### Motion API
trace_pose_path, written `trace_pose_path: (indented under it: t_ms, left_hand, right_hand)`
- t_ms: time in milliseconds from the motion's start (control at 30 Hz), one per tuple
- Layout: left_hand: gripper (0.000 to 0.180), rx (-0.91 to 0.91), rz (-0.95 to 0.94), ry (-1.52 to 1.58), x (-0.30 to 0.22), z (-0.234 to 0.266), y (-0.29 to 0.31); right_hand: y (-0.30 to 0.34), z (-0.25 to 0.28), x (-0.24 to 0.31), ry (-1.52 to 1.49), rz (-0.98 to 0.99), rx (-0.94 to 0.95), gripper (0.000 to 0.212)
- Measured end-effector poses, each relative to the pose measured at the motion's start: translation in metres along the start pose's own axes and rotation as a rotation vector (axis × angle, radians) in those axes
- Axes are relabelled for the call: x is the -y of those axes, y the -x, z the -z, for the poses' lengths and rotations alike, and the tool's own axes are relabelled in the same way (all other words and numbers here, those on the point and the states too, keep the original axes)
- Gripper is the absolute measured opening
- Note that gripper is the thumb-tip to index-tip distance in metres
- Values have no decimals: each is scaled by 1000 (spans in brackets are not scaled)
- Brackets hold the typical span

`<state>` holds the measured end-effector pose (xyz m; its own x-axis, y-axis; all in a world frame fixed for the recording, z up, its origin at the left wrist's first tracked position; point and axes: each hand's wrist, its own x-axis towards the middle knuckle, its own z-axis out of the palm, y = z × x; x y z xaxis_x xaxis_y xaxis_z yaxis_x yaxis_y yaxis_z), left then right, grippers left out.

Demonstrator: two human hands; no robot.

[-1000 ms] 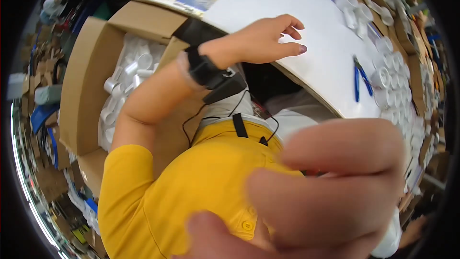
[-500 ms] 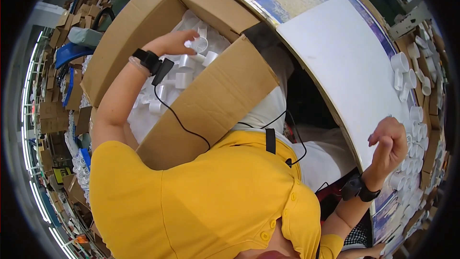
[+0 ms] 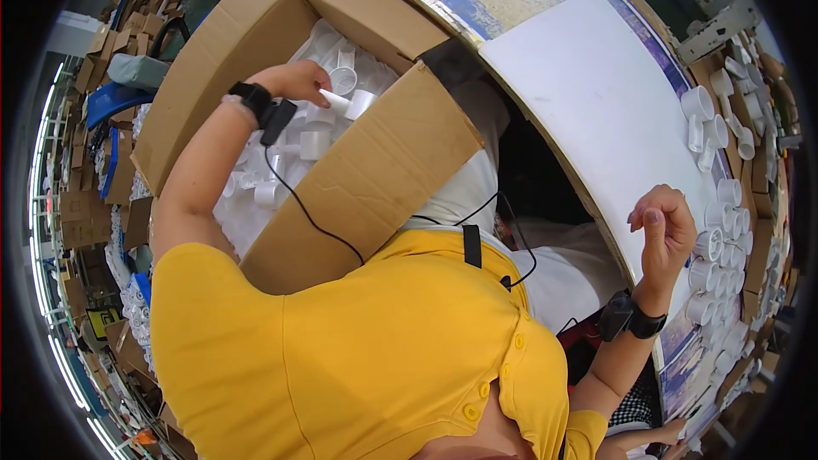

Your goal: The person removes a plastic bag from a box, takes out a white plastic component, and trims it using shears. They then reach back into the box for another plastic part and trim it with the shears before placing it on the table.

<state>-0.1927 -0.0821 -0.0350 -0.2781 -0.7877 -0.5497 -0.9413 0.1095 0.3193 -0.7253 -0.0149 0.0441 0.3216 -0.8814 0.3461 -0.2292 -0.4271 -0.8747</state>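
My left hand [image 3: 294,81] reaches into an open cardboard box [image 3: 375,166] on my left. Its fingers pinch the handle end of a white plastic scoop [image 3: 361,104]. Another white scoop with a round cup [image 3: 343,79] lies just beyond the fingertips, and several more lie loose below on the clear plastic liner [image 3: 324,43]. Over the white board [image 3: 588,77] on my right hovers my right hand [image 3: 667,230]. Its fingers are loosely curled with the thumb raised apart, and nothing shows in them. Close beside it, several white scoops [image 3: 707,244] stand in rows.
More scoops [image 3: 699,104] sit at the table's far right. The table edge [image 3: 545,149] curves between the box and the board. A black cable [image 3: 311,221] runs from my left wrist across the box flap. Cardboard boxes [image 3: 81,204] are piled at the far left.
My left fingers have lowered onto the scoop's handle. My right hand has shifted slightly away and turned, its fingers loosening. The whole view has slid a little.
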Motion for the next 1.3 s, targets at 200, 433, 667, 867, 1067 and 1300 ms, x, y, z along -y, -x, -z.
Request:
trace_pose_path:
  t_ms: [200,433,667,867,1067,1300]
  left_hand:
    - [19,-225,-43,18,3,58,73]
    - [17,-441,-255,367,-103,105,81]
    - [22,-449,-833,469,-286,104,-40]
    - [18,-324,-865,499,-371,57,-95]
    - [20,-285,-904,497,-398,38,-118]
    - [29,-279,-1012,84,-447,73,-128]
  right_hand:
    - [6,9,-20,94,-9,13,29]
    - [-13,1,-21,-19,-195,-251,30]
    - [-42,19,-30,-161,-232,-405,38]
    - [-38,36,-24,-614,-180,-707,45]
    - [-27,57,-47,-722,-110,-640,47]
    - [-22,82,-61,-778,-56,-726,44]
